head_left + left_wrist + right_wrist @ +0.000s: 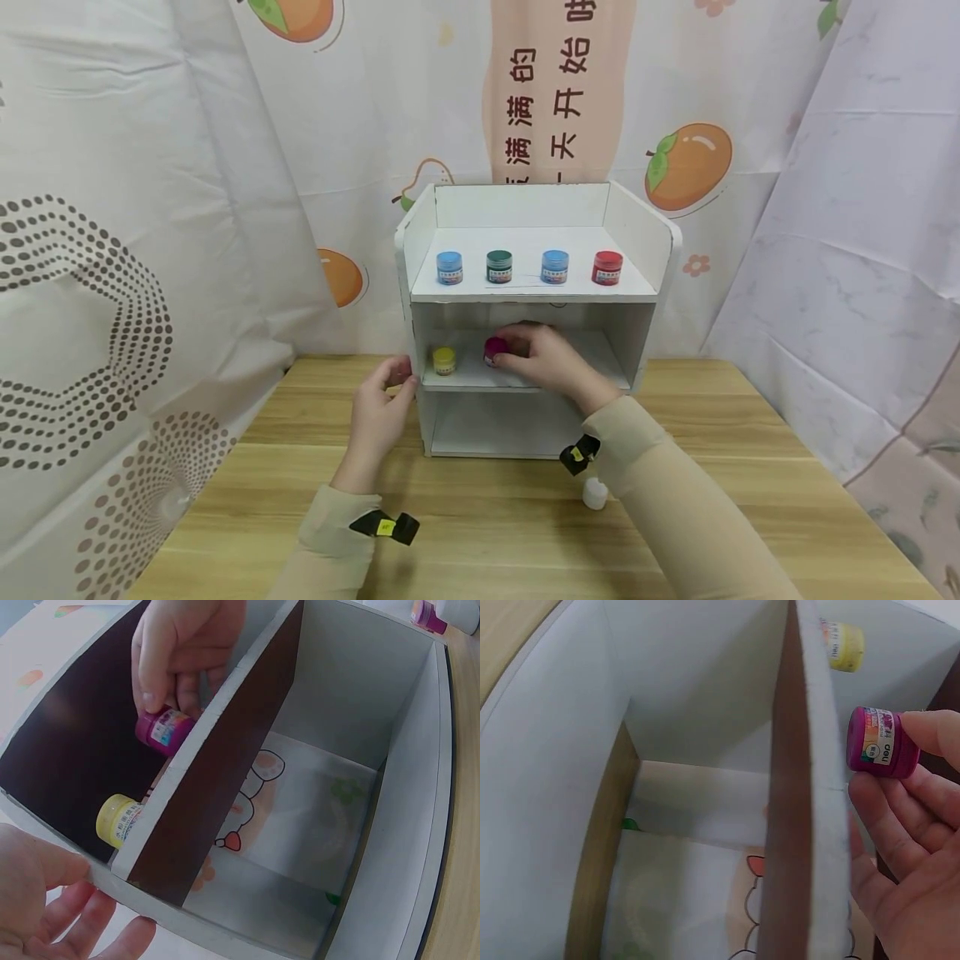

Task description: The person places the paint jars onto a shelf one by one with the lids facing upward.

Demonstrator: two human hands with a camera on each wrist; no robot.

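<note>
My right hand (546, 357) pinches a magenta paint jar (877, 742) between thumb and fingers, on the middle shelf of a small white shelf unit (536, 297). In the right wrist view the jar's label faces the camera. Left of it on that shelf stands a yellow-lidded paint jar (444, 361). Beside the unit's left side panel is my left hand (381, 408), fingers loosely bent, holding nothing. In the left wrist view, that hand (52, 900) is at the panel's front edge; whether it touches is hard to tell.
On the top shelf stand a light blue jar (449, 268), a dark green jar (498, 267), another blue jar (555, 267) and a red jar (607, 268). A small white-topped container (596, 493) is on the wooden table (480, 525) near my right forearm. Printed cloth hangs behind.
</note>
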